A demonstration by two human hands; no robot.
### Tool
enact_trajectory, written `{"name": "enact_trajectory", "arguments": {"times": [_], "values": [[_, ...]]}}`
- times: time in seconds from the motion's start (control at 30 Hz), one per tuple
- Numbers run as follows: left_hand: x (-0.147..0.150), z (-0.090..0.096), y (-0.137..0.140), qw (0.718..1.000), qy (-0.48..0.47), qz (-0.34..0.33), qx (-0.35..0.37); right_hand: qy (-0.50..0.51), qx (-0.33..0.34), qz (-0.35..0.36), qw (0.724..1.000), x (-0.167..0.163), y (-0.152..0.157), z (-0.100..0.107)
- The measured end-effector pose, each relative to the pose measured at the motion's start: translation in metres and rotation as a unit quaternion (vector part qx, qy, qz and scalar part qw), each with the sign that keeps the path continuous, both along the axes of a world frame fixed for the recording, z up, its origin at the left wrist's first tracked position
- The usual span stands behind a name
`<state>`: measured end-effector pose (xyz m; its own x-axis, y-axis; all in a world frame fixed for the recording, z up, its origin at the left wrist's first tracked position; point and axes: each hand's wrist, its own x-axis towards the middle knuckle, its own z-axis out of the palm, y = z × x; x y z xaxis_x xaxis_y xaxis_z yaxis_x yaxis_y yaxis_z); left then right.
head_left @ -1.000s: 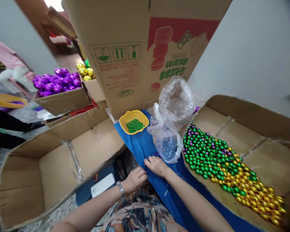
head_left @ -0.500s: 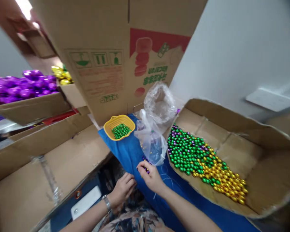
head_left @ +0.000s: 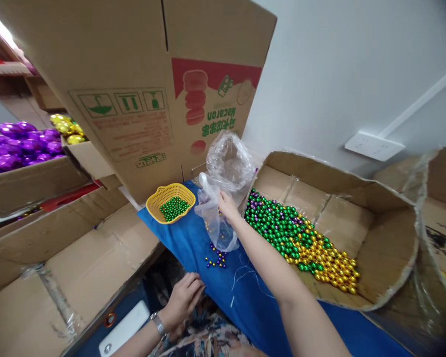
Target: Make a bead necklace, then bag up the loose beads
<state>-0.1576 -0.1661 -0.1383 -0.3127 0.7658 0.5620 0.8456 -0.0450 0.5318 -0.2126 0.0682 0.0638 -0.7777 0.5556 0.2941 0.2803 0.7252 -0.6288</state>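
Note:
My right hand [head_left: 227, 207] reaches over a clear plastic bag [head_left: 225, 238], its closed fingers at the bag's side with a few gold and purple beads [head_left: 220, 212] showing just beneath them. My left hand [head_left: 188, 293], wearing a metal watch on the wrist, rests low by the edge of the blue cloth [head_left: 208, 277]. Its fingers are curled together, and what they hold, if anything, is hidden. Between the hands lies a small scatter of purple and gold beads [head_left: 217, 259]. Thin white thread [head_left: 241, 272] runs over the cloth to the right.
Beyond the bag sits a yellow basket [head_left: 154, 201] of green beads. At right, a cardboard box [head_left: 351, 220] holds green, gold and purple beads. A tall carton [head_left: 126, 124] stands behind; another open box [head_left: 92, 253] and a white phone-like slab [head_left: 124, 327] are at left.
My right hand has moved forward from the loose beads to the plastic bag, uncovering the scatter on the cloth. My left hand stays nearly in place. The view has shifted to the right.

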Motion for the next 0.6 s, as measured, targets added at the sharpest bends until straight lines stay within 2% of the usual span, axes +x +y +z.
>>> {"name": "enact_trajectory", "arguments": {"times": [0.07,0.1,0.17,0.23,0.3,0.37,0.43,0.5,0.57,0.6], "values": [[0.002,0.005,0.0,1.0,-0.017,0.0,0.014,-0.061,0.1,-0.015,0.993,-0.001,0.001,0.002],[0.002,0.01,0.002,0.999,-0.035,-0.001,0.024,-0.076,0.129,-0.029,0.988,0.0,0.001,0.003],[0.004,0.023,0.011,0.994,-0.099,0.009,0.042,-0.095,0.151,-0.05,0.983,-0.001,-0.001,0.005],[0.003,0.041,0.028,0.975,-0.207,0.058,0.055,-0.112,0.14,-0.031,0.983,-0.004,-0.003,0.008],[0.001,0.061,0.051,0.93,-0.337,0.128,0.068,-0.118,0.131,0.013,0.984,-0.008,-0.005,0.012],[-0.005,0.082,0.077,0.876,-0.451,0.148,0.084,-0.115,0.13,0.048,0.984,-0.004,-0.008,0.019],[-0.015,0.101,0.101,0.813,-0.558,0.119,0.112,-0.055,0.119,0.072,0.989,0.012,-0.014,0.026],[-0.029,0.119,0.12,0.761,-0.631,0.073,0.135,0.074,0.094,0.089,0.989,0.042,-0.026,0.031],[-0.048,0.137,0.134,0.733,-0.661,0.04,0.159,0.194,0.084,0.101,0.972,0.081,-0.041,0.026],[-0.059,0.147,0.138,0.724,-0.666,0.031,0.174,0.217,0.089,0.112,0.966,0.101,-0.049,0.019]]}}
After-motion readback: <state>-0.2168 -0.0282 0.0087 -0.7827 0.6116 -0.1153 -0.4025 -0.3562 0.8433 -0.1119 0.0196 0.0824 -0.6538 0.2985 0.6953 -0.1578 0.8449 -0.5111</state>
